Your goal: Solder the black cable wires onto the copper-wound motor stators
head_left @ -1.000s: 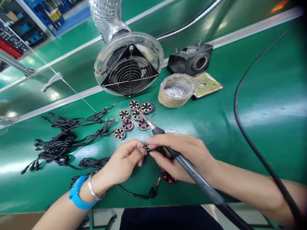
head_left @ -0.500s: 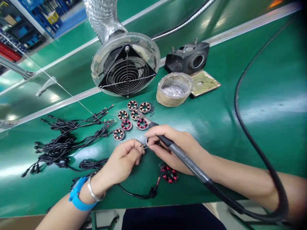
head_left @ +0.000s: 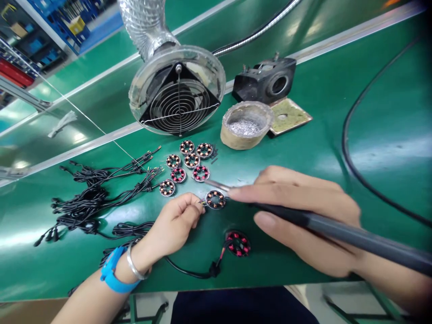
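The green workbench (head_left: 286, 155) is smooth and glossy, the exhaust duct (head_left: 146, 27) crinkled, shiny metal foil. The soldering iron (head_left: 324, 225) pairs a smooth dark handle with a dull metal shaft. The stator (head_left: 222, 198) shows copper-coloured metal windings; the cables (head_left: 84, 198) look like black plastic. The pot (head_left: 236, 138) is rough-walled, the bangle (head_left: 132, 266) polished metal.

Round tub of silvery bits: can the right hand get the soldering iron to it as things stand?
Probably yes: the right hand holds the soldering iron, and nothing appears to stand between hand and tub.
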`<state>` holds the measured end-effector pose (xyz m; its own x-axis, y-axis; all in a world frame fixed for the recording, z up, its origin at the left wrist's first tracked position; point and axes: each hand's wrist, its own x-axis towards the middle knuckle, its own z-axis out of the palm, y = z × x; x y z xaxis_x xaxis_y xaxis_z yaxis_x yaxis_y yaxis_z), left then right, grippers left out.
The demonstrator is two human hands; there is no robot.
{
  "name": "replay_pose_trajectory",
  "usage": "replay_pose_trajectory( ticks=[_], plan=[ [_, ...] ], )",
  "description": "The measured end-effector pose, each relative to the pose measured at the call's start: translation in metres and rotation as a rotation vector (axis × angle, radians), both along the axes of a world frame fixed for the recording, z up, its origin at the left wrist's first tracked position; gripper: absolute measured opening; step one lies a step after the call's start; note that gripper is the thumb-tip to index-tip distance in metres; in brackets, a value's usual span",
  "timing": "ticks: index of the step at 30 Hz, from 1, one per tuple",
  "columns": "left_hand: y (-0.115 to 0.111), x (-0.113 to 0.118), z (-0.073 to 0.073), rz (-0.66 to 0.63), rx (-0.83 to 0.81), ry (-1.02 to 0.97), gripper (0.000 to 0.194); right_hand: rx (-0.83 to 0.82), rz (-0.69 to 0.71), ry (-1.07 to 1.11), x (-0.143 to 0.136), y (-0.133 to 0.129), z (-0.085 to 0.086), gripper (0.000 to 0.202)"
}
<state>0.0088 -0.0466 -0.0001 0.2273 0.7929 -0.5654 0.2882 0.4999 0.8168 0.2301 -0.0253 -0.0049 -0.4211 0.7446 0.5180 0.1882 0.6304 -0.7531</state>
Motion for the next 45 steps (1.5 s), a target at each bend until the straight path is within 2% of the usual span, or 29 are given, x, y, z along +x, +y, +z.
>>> replay_pose_trajectory(
  ticks=[7,11,19,27,34,39,45],
  plan=[
    [0.0001,-0.0004,0.0008,0.001,-0.011,0.009,0.023,-0.085,0.055,0.034,0.0025,-0.0041,0.0071,0.02],
    [-0.0004,-0.0022,-0.0015,-0.001,-0.008,0.003,0.023,-0.117,0.069,0.052,-0.0002,-0.0029,0.008,0.02],
    [-0.0008,-0.0006,-0.0009,-0.005,-0.016,0.01,0.023,-0.128,0.066,0.038,-0.0013,-0.0045,0.0077,0.019],
    [-0.0002,-0.0008,-0.0007,-0.026,0.0,0.012,0.023,-0.09,0.112,0.063,-0.0009,-0.004,0.0034,0.028],
    [-0.0015,-0.0019,-0.0013,-0.032,-0.001,0.026,0.026,-0.096,0.078,0.057,0.0001,-0.0066,0.0046,0.029],
    [-0.0002,-0.001,-0.001,-0.027,0.002,0.027,0.025,-0.082,0.12,0.077,-0.0023,-0.0042,0.0025,0.029],
    [-0.0011,-0.001,-0.0001,-0.029,0.004,0.033,0.025,-0.09,0.07,0.066,0.0,-0.0058,0.0069,0.027]
  ],
)
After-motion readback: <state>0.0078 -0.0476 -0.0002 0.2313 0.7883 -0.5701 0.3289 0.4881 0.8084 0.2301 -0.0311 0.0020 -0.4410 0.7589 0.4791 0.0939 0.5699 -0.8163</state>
